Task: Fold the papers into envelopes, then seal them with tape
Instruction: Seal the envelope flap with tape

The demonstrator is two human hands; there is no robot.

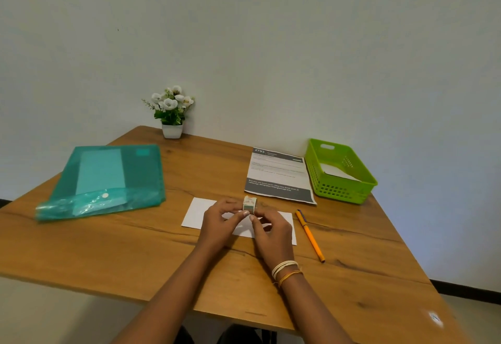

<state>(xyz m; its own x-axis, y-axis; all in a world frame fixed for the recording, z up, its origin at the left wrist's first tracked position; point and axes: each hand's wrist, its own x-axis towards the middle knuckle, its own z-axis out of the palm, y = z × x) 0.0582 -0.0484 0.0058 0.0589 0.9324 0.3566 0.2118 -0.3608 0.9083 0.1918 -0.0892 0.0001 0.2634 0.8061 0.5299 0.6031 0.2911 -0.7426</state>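
A white folded paper (198, 213) lies flat on the wooden table (135, 251) in front of me, partly hidden under my hands. Just above it, both hands hold a small patterned roll of tape (250, 203). My left hand (221, 221) pinches at the roll's lower edge with thumb and fingertips. My right hand (268, 228), with thread bands on its wrist, grips the roll from the right, thumb tip meeting the left thumb. A second white paper (339, 173) lies inside the green basket (344, 192) at the right.
A printed instruction sheet (279, 175) lies beyond the paper, beside the green basket. An orange pen (310, 235) lies right of the paper. A teal plastic folder (108, 178) covers the table's left part. A small potted flower (172, 112) stands at the wall.
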